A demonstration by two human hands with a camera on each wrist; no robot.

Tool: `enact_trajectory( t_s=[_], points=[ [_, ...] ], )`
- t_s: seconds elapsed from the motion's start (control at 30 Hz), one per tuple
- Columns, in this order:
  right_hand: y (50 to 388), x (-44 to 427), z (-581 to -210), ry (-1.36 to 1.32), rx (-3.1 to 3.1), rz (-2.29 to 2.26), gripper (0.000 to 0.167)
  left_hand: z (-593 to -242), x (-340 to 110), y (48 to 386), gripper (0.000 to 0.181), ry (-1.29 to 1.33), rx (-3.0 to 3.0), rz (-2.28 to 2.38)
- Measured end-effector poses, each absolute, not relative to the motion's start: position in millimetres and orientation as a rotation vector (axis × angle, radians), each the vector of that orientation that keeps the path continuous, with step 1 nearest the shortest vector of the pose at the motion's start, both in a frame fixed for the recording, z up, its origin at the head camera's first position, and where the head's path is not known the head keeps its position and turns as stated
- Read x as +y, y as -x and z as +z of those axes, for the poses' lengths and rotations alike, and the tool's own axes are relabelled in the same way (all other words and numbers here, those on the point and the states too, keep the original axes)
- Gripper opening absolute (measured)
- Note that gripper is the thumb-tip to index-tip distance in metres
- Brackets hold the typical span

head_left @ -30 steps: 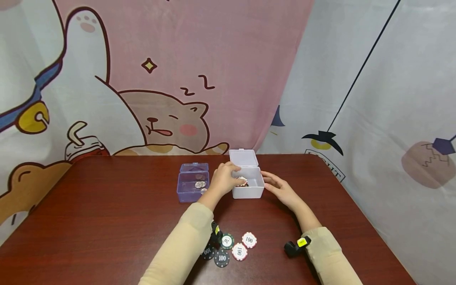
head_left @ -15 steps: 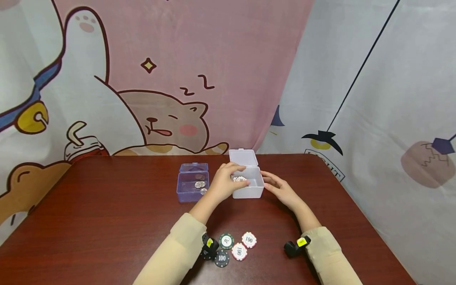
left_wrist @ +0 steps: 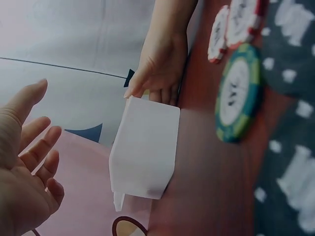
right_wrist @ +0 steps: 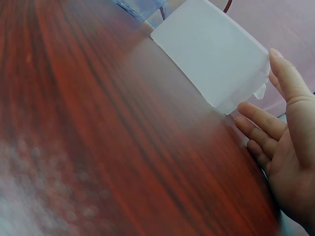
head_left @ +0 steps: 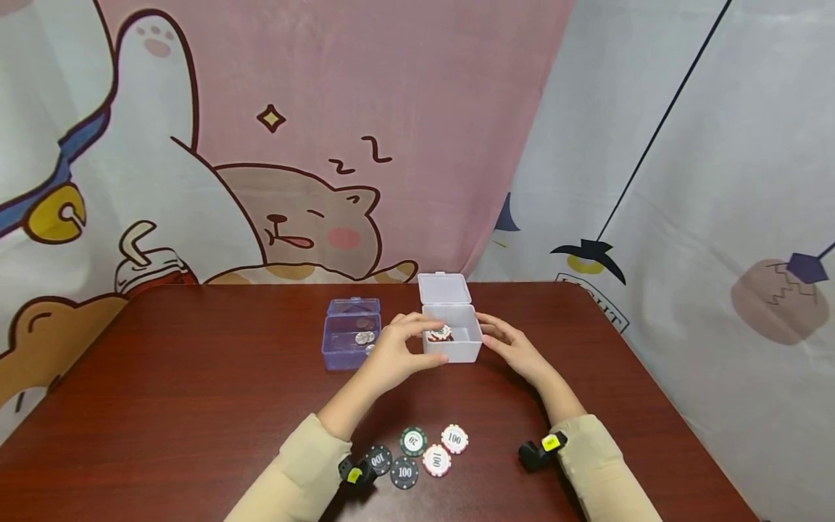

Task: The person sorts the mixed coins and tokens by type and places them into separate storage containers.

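Observation:
A white plastic box (head_left: 464, 353) stands at the back of the table, its lid (head_left: 443, 288) raised behind it. Poker chips (head_left: 440, 333) lie in the left part of the box. My left hand (head_left: 398, 353) hovers at the front left of this box, thumb and fingers apart, nothing between them; the left wrist view shows its palm bare too. My right hand (head_left: 513, 353) rests at the box's right side, thumb and fingers against the wall and front corner. In the right wrist view, those fingers (right_wrist: 263, 120) look loosely extended at the box's edge.
Left of the white box is a translucent blue box (head_left: 339, 360), lid up, with several coins (head_left: 364, 338) inside. Nearer the front lie loose chips: black chips (head_left: 404, 473), a green chip (head_left: 414, 441) and white-red chips (head_left: 436, 460). A printed cloth (head_left: 417, 145) hangs behind the table.
My left hand has come out of the white box, moving left and toward me, leaving chips inside. The right hand stays at the box's right side.

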State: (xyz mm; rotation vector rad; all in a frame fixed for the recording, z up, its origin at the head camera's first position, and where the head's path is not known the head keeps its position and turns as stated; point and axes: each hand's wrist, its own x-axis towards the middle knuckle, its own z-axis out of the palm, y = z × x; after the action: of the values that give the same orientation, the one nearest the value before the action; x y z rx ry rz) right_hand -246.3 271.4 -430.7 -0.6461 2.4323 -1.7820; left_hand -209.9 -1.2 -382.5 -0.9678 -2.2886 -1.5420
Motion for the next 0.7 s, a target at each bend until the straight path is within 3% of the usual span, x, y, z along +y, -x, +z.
enact_trajectory(
  t_s=[0.7],
  points=[
    [247,272,-430,0.637,2.445,-1.773,0.048,-395,-34,179,0.047,1.177,-2.449,-1.344]
  ],
)
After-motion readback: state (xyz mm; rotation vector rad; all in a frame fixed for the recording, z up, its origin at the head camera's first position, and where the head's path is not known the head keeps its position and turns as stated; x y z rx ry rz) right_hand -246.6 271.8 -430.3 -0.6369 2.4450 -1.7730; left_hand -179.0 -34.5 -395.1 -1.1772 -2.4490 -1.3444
